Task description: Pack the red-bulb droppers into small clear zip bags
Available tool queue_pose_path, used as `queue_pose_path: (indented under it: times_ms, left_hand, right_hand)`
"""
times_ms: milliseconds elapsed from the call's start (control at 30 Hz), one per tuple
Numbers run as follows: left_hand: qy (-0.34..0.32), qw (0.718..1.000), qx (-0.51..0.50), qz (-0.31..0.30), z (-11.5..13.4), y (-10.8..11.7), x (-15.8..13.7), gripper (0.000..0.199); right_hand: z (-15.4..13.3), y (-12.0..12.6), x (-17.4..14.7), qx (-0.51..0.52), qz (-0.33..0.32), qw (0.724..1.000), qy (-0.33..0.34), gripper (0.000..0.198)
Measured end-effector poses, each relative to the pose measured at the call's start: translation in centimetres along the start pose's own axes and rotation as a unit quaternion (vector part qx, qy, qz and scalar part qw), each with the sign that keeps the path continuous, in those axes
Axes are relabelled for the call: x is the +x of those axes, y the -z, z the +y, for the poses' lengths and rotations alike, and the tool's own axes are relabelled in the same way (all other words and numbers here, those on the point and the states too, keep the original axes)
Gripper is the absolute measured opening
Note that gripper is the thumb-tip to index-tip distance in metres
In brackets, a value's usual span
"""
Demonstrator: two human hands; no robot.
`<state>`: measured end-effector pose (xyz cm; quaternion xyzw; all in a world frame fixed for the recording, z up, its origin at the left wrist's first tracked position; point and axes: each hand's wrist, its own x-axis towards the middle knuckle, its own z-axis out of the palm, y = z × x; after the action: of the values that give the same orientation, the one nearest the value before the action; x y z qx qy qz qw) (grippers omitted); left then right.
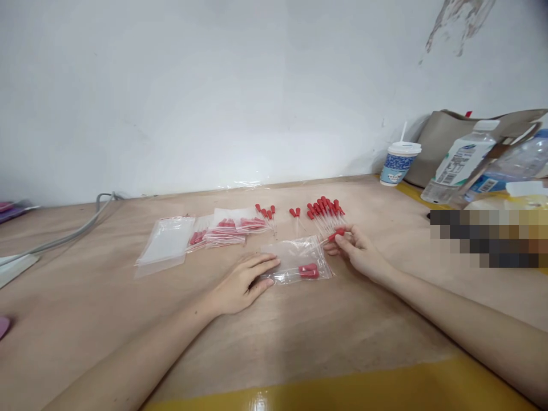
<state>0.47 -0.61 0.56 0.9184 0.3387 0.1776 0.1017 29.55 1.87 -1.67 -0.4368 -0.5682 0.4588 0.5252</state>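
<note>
A clear zip bag (285,251) lies flat in front of me with two red-bulbed droppers (309,270) inside. My left hand (246,279) grips the bag's left end between thumb and fingers. At the bag's right, open end, my right hand (355,246) pinches another dropper (336,234) by its red bulb, its clear stem pointing left into the bag's mouth. How deep the stem reaches is hard to make out. Just behind that hand lies a bunch of loose droppers (324,206), bulbs away from me. Two more droppers (295,213) lie left of the bunch.
Filled bags (225,231) overlap at centre left, with several loose droppers (266,212) beside them. A stack of flat zip bags (166,242) lies farther left. A grey cable (81,227) crosses the table's left side. A paper cup (399,164), bottle (460,162) and bag (432,142) stand right.
</note>
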Motion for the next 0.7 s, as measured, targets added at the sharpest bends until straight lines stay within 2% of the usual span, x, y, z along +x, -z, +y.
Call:
queue_pose_path:
  times_ms: [67,167,267,467,533,700]
  left_hand:
    - [0.01,1.0,-0.002,-0.002,0.0,0.0,-0.1,0.041]
    - [0.011,1.0,-0.003,-0.001,0.0,0.0,-0.1,0.041]
    - [0.004,1.0,-0.001,0.003,0.1,0.0,0.0,0.04]
    - [0.004,1.0,0.001,0.002,0.2,0.1,0.1,0.04]
    - [0.008,1.0,0.005,0.0,0.1,0.0,0.0,0.04]
    - [0.015,1.0,0.002,-0.001,-0.1,-0.1,-0.1,0.041]
  right_hand:
    - [-0.4,1.0,0.2,-0.126,-0.079,0.988,0.042,0.029]
    - [-0.9,2.3,0.4,-0.266,-0.163,0.94,0.135,0.02]
    - [-1.0,2.5,0.6,-0.333,-0.185,0.905,0.19,0.019]
    - [-0.9,0.5,0.8,-0.412,-0.179,0.869,0.209,0.019]
    - [-0.6,-0.2,0.7,-0.404,-0.162,0.878,0.201,0.02]
    - [0.9,-1.2,0.8,-0.289,-0.085,0.944,0.133,0.022]
